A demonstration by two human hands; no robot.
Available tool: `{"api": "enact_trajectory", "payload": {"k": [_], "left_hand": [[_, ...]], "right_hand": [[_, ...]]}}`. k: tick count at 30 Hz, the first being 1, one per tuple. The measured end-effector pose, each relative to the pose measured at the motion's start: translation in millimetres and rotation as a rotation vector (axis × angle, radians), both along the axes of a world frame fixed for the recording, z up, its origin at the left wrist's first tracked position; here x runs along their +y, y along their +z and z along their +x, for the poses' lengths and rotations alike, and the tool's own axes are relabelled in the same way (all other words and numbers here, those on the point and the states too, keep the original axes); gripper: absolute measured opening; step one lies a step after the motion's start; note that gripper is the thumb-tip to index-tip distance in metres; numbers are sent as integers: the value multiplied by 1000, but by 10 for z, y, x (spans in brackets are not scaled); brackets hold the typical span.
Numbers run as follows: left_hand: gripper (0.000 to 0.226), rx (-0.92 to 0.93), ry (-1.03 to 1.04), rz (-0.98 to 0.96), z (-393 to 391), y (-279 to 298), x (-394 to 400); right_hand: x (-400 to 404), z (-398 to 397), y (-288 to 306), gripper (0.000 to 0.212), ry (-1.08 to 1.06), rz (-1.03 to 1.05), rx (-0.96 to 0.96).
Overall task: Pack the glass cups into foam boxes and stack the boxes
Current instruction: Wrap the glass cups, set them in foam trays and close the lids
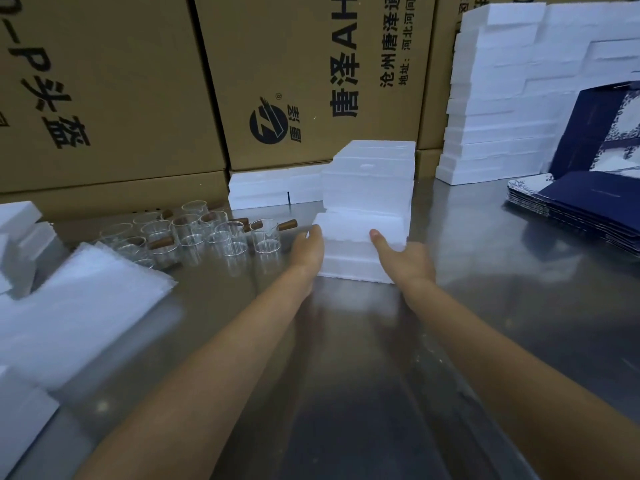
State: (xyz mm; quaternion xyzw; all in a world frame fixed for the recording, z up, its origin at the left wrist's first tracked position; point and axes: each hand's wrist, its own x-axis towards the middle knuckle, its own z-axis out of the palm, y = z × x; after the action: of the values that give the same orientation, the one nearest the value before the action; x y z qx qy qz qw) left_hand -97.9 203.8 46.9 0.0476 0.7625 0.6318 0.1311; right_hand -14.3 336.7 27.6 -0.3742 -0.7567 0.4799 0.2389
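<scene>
A closed white foam box (360, 227) lies on top of a lower foam box (349, 266) on the steel table (346, 341). My left hand (309, 250) grips its left end, thumb on the top edge. My right hand (401, 256) holds the right front, thumb up on the lid. Right behind it rises a taller stack of foam boxes (372, 174). Several glass cups with wooden handles (207, 233) stand in a cluster to the left of my left hand.
Foam sheets (69, 313) and foam pieces (20, 237) lie at the left. More foam boxes (273, 188) sit against the brown cartons (138, 98) at the back. A tall foam pile (512, 98) and dark blue gift boxes (588, 195) occupy the right.
</scene>
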Motion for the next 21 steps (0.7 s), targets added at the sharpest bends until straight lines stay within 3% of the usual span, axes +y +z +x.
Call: {"api": "enact_trajectory", "payload": {"k": [9, 12, 21], "left_hand": [[26, 53, 43, 42, 276, -70, -942], [20, 169, 92, 9, 460, -141, -1291], [36, 217, 196, -269, 817, -51, -2087]], "right_hand": [[-674, 171, -118, 59, 130, 30, 59], [-933, 284, -99, 52, 174, 81, 59], [-1407, 497, 133, 39, 396, 250, -100]]}}
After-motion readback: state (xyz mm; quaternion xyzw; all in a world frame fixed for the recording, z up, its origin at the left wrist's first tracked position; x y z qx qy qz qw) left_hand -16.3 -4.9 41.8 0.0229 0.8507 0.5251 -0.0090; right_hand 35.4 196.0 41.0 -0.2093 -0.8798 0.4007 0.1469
